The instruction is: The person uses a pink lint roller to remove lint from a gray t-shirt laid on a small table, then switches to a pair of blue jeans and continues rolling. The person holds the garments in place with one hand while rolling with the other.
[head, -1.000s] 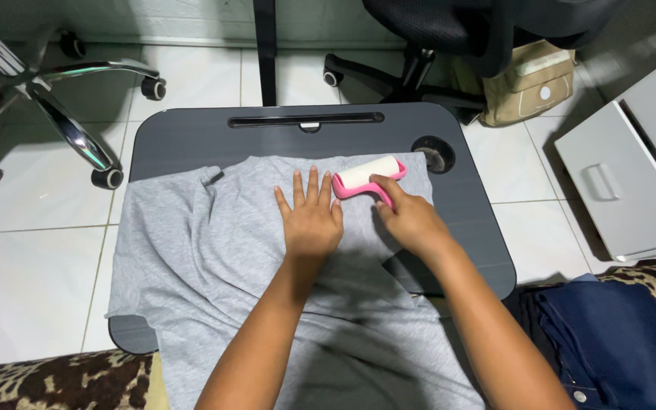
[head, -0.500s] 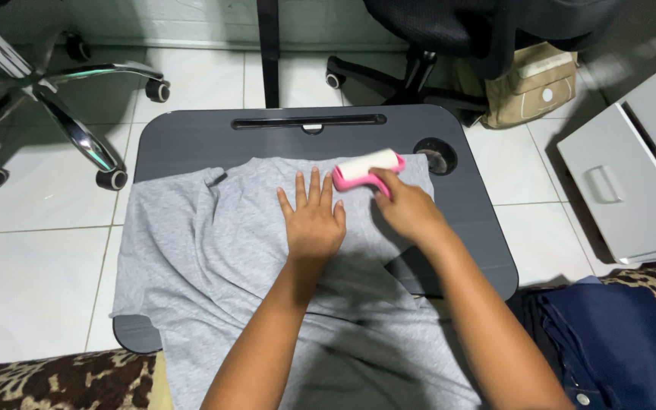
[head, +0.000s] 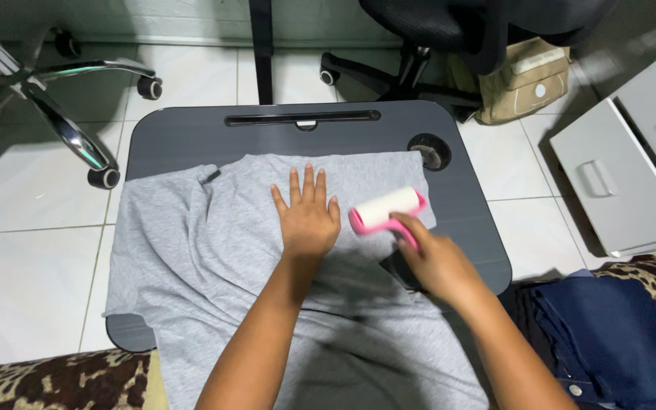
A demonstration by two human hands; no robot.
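Since 1.0 s ago: lint roller (head: pixel 386 209) drawn back from the far edge of the grey garment (head: pixel 214 250) toward the near right edge of the bench (head: pixel 184 133). Right hand (head: pixel 438 262) fingers closed round the pink handle; white roll lies on the cloth, slightly blurred. Left hand (head: pixel 307 216) flat, fingers spread, pressing the garment at mid-bench, just left of the roller. Judged: mid pulling stroke over the right part of the cloth. Next pass likely calls for lifting, shifting sideways, keeping the fabric pinned taut.
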